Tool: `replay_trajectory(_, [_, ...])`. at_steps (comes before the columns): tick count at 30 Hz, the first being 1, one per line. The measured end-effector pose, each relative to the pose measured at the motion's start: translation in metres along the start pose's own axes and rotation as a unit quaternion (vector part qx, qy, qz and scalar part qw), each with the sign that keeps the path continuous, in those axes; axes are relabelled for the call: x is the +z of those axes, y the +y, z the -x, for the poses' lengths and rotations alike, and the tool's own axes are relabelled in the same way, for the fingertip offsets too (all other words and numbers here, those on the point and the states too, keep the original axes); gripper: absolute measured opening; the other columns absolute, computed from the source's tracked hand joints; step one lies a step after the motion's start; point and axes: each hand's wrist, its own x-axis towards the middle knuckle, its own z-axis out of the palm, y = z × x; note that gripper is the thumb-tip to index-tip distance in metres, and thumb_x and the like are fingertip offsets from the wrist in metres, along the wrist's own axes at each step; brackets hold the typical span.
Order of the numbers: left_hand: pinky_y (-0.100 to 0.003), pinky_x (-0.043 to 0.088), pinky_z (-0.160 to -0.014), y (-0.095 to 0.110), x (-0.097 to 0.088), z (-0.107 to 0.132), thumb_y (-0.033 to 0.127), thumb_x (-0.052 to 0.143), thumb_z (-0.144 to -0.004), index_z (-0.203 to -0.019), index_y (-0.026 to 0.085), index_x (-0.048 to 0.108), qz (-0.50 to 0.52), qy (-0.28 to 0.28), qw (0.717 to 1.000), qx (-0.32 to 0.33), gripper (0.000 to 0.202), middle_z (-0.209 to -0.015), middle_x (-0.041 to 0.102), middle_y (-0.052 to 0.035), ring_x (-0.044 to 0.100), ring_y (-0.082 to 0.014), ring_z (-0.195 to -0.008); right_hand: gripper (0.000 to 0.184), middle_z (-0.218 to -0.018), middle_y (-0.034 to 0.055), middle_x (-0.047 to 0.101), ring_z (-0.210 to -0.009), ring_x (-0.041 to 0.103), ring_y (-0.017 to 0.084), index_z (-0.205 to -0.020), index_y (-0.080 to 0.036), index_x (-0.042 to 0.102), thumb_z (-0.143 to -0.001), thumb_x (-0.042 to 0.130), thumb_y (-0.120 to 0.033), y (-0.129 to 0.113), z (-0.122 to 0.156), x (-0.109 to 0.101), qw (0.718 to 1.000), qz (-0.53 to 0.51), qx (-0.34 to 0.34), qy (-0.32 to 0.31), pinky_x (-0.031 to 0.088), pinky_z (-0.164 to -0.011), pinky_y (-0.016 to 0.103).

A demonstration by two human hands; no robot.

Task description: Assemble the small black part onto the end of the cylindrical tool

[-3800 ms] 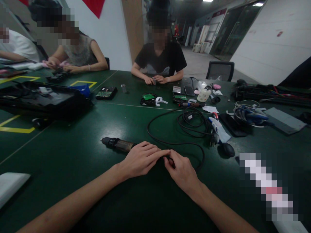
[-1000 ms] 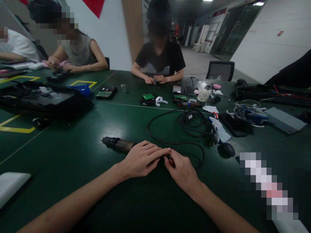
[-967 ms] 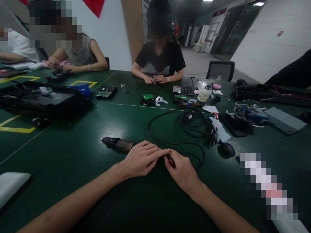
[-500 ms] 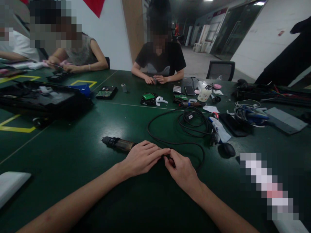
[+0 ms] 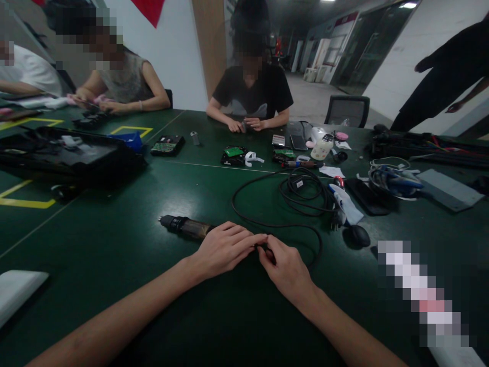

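Electric screwdriver (image 5: pixel 191 228) lying on a green table (image 5: pixel 114 244), corridor (image 5: pixel 311 94) behind. Left hand (image 5: pixel 223 248) draped palm-down over it, can't tell if it's gripping; right hand (image 5: pixel 288 266) curled around the cord (image 5: pixel 278 225).

In front of me a dark green table (image 5: pixel 114 244) spreads left and right, with a black-backed chair (image 5: pixel 347 109) at its far edge. Beyond it on the left I see a white wall (image 5: pixel 179 56) and a wood-coloured panel (image 5: pixel 208 46); on the right, grey floor (image 5: pixel 311 94) runs back past a dark glass door (image 5: pixel 364 58), under lit ceiling lights (image 5: pixel 407 5).
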Motion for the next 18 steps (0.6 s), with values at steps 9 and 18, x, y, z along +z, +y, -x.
replay_trajectory(9, [-0.034,0.049,-0.092,0.0001,-0.0039,0.0001,0.026,0.05,-0.106,-0.156,0.026,0.041,0.017,-0.011,1.0,0.008,0.051,-0.123,0.072,-0.004,0.068,-0.0175,-0.107,0.006,-0.094,0.0057,0.071,-0.072,0.069,0.018,-0.099,-0.021,0.059,-0.103,0.055,-0.02,-0.0019,-0.0002,-0.0005,1.0,0.011,0.01,-0.002,0.051,-0.06,0.028])
replay_trajectory(18, [-0.033,0.05,-0.089,-0.0015,0.002,-0.0002,0.029,0.047,-0.109,-0.152,0.024,0.046,0.007,0.004,1.0,0.006,0.044,-0.121,0.072,-0.0038,0.069,-0.0164,-0.106,0.006,-0.097,0.0047,0.072,-0.075,0.071,0.018,-0.1,-0.022,0.058,-0.103,0.054,-0.019,-0.0003,-0.0006,0.0,1.0,0.002,0.001,0.0,0.052,-0.063,0.027])
